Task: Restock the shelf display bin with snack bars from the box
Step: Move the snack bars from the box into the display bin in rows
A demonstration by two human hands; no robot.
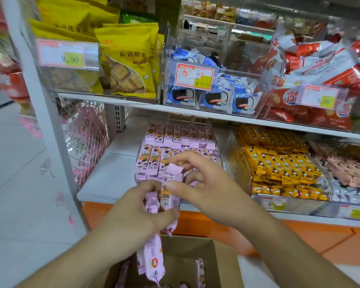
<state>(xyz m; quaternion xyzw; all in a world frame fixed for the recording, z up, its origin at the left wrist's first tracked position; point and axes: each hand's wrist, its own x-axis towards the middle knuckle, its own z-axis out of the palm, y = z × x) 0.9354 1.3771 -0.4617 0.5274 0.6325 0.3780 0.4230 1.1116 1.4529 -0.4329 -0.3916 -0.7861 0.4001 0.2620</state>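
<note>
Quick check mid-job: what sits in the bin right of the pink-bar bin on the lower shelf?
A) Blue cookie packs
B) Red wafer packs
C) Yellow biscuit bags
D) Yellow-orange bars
D: the bin right of the pink bars holds yellow-orange bars; the blue, red and yellow-bag goods sit on the shelf above.

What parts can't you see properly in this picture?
Head view only:
- Cardboard box: cut off by the bottom edge, its contents partly behind the arms.
- Front of the pink snack bar bin: hidden by the left hand and right hand.
- Middle price tag: print too blurred.
</note>
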